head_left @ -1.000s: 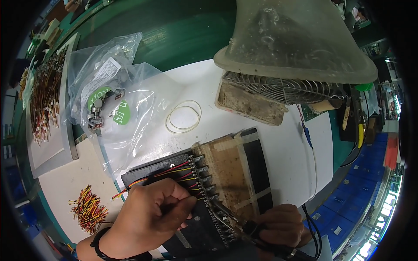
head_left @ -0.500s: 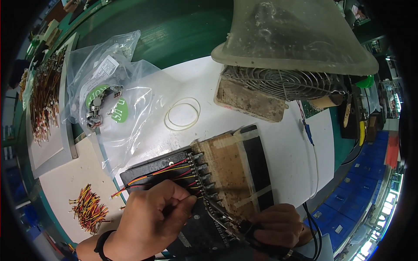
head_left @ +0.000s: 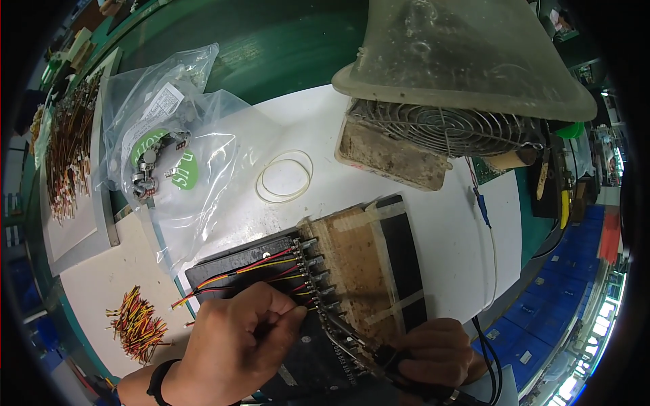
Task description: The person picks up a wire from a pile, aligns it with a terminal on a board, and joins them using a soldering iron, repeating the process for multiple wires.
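My left hand (head_left: 237, 342) is closed in a pinch on a thin wire at the row of small metal parts with shafts (head_left: 308, 262). That row runs along a black block (head_left: 311, 352), beside a brown board (head_left: 359, 254). Red, yellow and black wires (head_left: 233, 272) extend leftward from the row's far end. In my right hand (head_left: 433, 352) is a black-handled soldering iron (head_left: 365, 344), apparently with two slim metal barrels. Its front end points at the row close to my left fingertips; the exact contact is too small to make out.
A fan with a wire guard (head_left: 450, 128) under a cloudy hood (head_left: 467, 54) stands at the far right. Left lie a clear bag (head_left: 217, 142) of metal parts and a pile of short wires (head_left: 139, 328). A pale wire loop (head_left: 309, 183) rests behind the block. Black cables (head_left: 484, 352) hang at right.
The soldering iron's front end has shifted slightly at the row. Both hands keep nearly the same place and grip; the whole view moved a little.
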`<action>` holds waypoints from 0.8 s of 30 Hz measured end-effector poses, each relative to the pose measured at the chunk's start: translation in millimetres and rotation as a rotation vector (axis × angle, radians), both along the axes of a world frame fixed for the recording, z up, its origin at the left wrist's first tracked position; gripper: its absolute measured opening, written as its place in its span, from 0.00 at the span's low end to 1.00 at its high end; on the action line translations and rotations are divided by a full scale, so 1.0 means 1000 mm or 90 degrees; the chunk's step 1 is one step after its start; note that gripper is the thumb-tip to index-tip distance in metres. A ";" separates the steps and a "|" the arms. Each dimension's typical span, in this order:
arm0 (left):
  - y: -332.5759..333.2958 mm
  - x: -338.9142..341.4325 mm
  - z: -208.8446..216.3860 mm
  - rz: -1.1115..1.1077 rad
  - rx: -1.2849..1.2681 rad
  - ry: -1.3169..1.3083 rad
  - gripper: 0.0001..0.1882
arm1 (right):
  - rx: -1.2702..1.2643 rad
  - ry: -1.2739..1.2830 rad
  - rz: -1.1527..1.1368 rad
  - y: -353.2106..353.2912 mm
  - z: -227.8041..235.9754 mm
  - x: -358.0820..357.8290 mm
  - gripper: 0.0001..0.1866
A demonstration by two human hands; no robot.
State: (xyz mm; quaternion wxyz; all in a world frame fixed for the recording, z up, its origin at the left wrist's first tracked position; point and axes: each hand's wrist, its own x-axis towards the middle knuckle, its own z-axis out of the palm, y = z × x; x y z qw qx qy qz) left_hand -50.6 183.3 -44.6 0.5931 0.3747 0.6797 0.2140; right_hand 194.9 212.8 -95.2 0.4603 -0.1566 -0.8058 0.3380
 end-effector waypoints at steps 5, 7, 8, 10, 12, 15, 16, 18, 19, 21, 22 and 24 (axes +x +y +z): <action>0.000 0.000 0.000 -0.027 0.024 0.018 0.07 | -0.010 0.014 0.000 -0.002 -0.001 0.002 0.26; 0.000 0.001 0.002 -0.019 0.018 0.023 0.07 | -0.007 0.029 -0.015 -0.002 -0.002 0.005 0.26; 0.000 0.001 0.002 -0.020 0.020 0.023 0.07 | -0.012 -0.013 -0.006 0.000 -0.001 0.010 0.24; -0.002 -0.003 -0.003 -0.038 0.028 0.030 0.08 | -0.019 -0.097 0.010 0.002 0.001 0.018 0.21; -0.005 -0.001 -0.007 -0.047 0.037 0.037 0.08 | -0.014 -0.090 -0.003 0.004 0.005 0.015 0.21; -0.006 0.004 -0.005 -0.015 0.112 0.067 0.06 | -0.001 -0.079 -0.031 0.002 0.011 0.008 0.23; -0.006 0.005 -0.001 -0.017 0.120 0.071 0.06 | 0.003 -0.070 -0.050 -0.001 0.009 0.007 0.23; -0.002 0.008 0.009 -0.084 0.149 0.159 0.06 | 0.015 -0.054 -0.089 -0.006 0.006 0.008 0.22; -0.003 0.010 0.013 -0.118 0.163 0.204 0.06 | 0.023 -0.050 -0.091 -0.007 0.005 0.009 0.22; -0.010 0.013 0.014 -0.137 0.244 0.254 0.05 | 0.050 -0.065 -0.123 -0.008 0.005 0.011 0.24; -0.015 0.014 0.012 -0.154 0.311 0.308 0.05 | 0.059 -0.065 -0.136 -0.007 0.001 0.010 0.25; -0.028 0.010 0.016 -0.171 0.385 0.373 0.05 | 0.041 -0.035 -0.110 -0.006 -0.005 0.011 0.26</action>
